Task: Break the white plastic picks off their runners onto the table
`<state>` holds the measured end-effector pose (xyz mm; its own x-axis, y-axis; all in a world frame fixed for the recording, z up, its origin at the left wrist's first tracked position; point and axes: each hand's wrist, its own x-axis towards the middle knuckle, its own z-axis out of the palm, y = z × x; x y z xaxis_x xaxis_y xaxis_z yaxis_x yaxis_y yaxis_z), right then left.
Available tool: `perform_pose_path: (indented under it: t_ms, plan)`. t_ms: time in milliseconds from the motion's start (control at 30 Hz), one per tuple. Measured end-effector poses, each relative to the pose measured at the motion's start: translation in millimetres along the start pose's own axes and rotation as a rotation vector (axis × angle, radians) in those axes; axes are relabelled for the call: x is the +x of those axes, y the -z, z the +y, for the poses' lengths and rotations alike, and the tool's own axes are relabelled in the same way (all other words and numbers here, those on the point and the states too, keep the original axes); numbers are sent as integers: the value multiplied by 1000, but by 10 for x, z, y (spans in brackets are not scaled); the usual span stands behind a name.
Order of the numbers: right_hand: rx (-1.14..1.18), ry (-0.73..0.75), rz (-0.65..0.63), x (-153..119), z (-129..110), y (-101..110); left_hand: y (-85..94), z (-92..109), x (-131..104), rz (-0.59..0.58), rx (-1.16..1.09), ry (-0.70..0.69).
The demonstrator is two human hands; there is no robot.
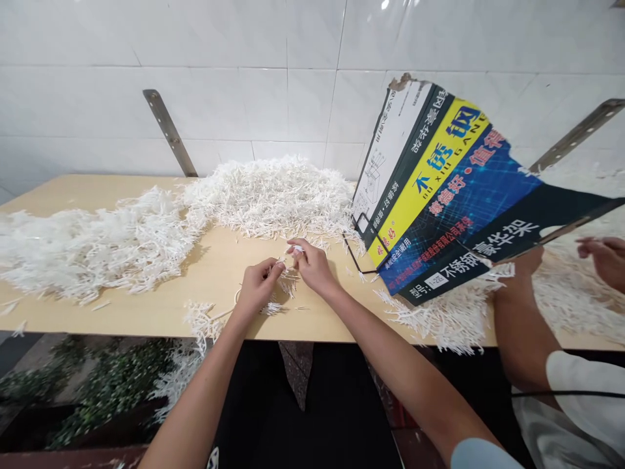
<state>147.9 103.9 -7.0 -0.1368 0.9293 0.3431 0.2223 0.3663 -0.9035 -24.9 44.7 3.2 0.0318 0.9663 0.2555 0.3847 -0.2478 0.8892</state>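
Observation:
Both my hands meet over the middle of the tan table, close to its front part. My left hand (260, 281) is closed, thumb against the forefinger, on small white strips. Just right of it, my right hand (312, 266) pinches white strips too, its fingertips near those of the left. A few loose white strips (288, 286) lie under and between the hands. Behind them rises a large heap of white strips (273, 195), and another heap (92, 244) spreads to the left. A small bunch (202, 319) rests at the front edge beside my left forearm.
A printed cardboard panel (449, 195) stands tilted on the table (234, 254) at the right, with a black wire stand (361, 257) at its base. Beyond it are a person's hands (605, 260) and more white strips. Metal brackets (170, 133) meet the tiled wall. Green plants (117, 384) are below left.

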Motion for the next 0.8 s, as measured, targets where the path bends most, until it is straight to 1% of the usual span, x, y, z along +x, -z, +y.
perform_pose_path:
  t_ms: [67,167,233,333,433,500,567,633,733,800]
  plan:
    - [-91,83,28,-11,-23,7,-14,25,13,24,-19,-4]
    - [-103,121,65,-20,-28,40,-21,77,14,73,-85,-19]
    - [-143,164,64,-29,-29,67,-11,95,6,91,-175,-35]
    - [-234,269,54,-61,-67,98,12,77,3,135,-325,-58]
    - [-258,347,1,-118,-140,107,20,32,14,153,-390,-98]
    - [-284,338,-40,-155,-181,97,15,8,26,152,-374,-122]
    - [-336,292,-64,-177,-198,79,6,-6,39,161,-328,-153]
    - [-405,264,-52,-184,-190,64,-5,-12,52,177,-301,-191]
    - [-483,303,-9,-182,-163,64,-18,-16,66,186,-312,-218]
    - [-487,334,-4,-183,-160,78,-25,-21,70,191,-312,-223]
